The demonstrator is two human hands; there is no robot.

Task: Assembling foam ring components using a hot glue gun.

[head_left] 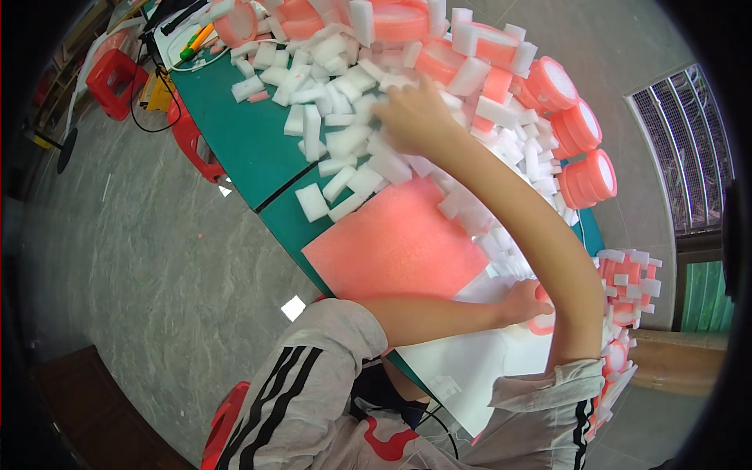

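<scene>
The right hand [411, 117] is stretched far across the tabletop [235, 133] and laid into the heap of white foam blocks [337, 117]; whether its grip is closed on a block cannot be told, since the fingers are buried among them. The left hand [526, 301] is curled around a pink foam ring [542, 321] near the body, on a white sheet [470, 360]. The blocks are judged very light, soft and easily crushed, and are best pinched across their short sides. A pink foam sheet [392, 243] lies between the hands. Pink round foam pieces [583, 149] are stacked along the far rim, near the edge. Open room is left only on the green surface at the left.
</scene>
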